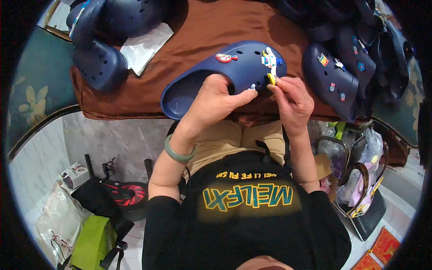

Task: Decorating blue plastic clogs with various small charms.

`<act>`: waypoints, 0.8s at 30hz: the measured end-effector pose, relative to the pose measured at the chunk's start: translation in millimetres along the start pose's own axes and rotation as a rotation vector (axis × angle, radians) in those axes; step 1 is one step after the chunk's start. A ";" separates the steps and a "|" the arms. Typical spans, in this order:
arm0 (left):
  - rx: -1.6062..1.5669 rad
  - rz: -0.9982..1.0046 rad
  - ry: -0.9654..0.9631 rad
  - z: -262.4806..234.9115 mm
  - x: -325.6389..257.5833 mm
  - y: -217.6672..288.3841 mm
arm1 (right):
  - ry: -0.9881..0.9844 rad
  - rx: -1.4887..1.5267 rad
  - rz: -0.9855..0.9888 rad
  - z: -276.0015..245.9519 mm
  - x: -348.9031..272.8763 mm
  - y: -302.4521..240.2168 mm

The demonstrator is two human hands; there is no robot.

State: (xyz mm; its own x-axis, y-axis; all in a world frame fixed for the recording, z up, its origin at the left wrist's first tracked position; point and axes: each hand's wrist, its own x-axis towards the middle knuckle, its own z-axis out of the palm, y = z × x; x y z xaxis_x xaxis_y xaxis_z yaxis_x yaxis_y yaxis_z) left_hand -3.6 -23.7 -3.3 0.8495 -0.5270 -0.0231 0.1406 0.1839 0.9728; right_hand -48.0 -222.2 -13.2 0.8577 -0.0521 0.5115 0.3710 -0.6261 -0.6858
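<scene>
A navy blue clog (193, 76) with round holes lies tilted at the front of the cloth-covered table, its toe pointing right. My left hand (216, 99) grips it, fingers inside the opening and thumb on the upper beside a small pale charm (253, 87). Between the thumb and fingertips of my right hand (294, 99) is a small yellow shoe charm (271, 79), held against the toe. Also fixed on the clog are a baseball-and-bat charm (226, 57) and a white-and-blue figure charm (271, 59). My left fingertips are hidden inside the clog.
Brown satin cloth (216, 27) covers the table. More navy clogs stand at the left (101, 65) and right, one decorated with charms (330, 81). A white paper sheet (146, 47) lies left. Below are a green bag (92, 243) and a basket of plastic bags (360, 180).
</scene>
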 end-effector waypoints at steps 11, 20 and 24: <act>0.071 -0.008 -0.065 -5.7 -0.2 -8.7 | -0.189 -0.722 -0.465 -7.4 9.5 -27.2; 0.114 0.068 -0.087 -4.3 -1.3 -7.6 | -0.341 -0.450 -0.602 -26.6 45.2 -0.6; 0.115 0.049 -0.054 -5.8 1.3 -1.2 | -0.392 -0.490 -0.806 -24.8 59.7 1.5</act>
State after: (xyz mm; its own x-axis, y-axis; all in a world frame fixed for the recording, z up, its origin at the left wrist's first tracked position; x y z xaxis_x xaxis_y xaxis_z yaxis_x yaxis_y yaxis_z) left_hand 0.3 -19.8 -5.8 0.8247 -0.5646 0.0342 0.0379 0.1156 0.9926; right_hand -5.1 -245.5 29.2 0.5058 0.7288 0.4617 0.7783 -0.6163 0.1202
